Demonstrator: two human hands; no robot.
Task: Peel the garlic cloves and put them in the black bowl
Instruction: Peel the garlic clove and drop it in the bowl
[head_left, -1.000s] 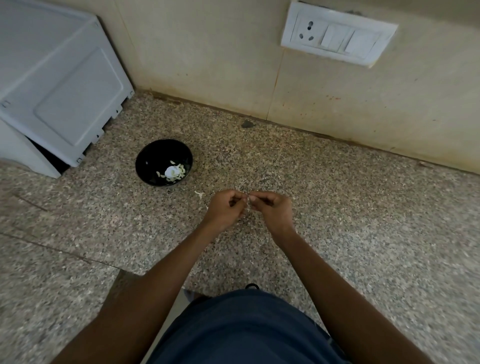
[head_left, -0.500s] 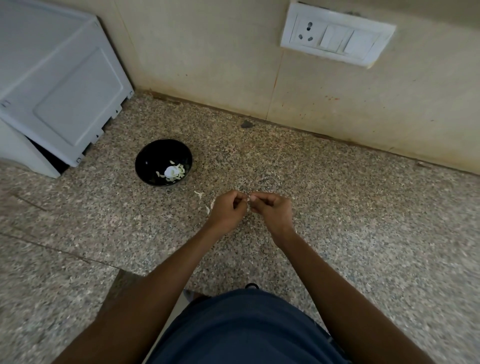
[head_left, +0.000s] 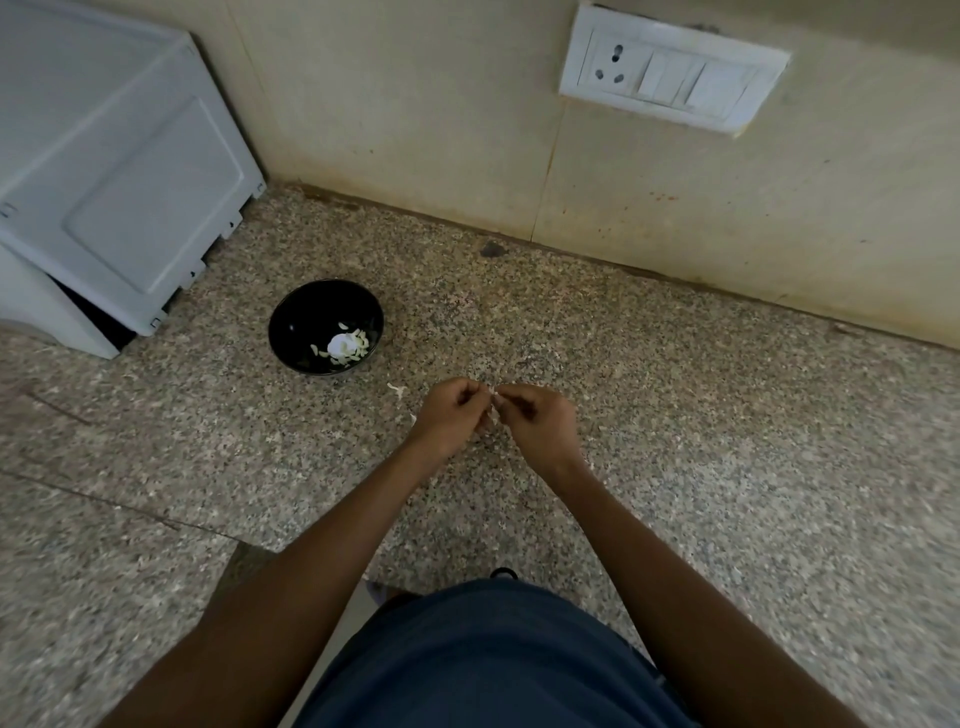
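Change: your left hand and right hand barely moved; fingers curled, both still pinching a garlic clove.
Surface: speckled granite counter, black bowl left, beige wall behind.

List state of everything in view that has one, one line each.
black bowl: upright on the counter, holding peeled garlic cloves.
left hand: fingers curled, pinching a garlic clove.
right hand: fingers curled, pinching the same clove.
garlic skin scrap: loose on the counter, beside the bowl.
white appliance: door closed.
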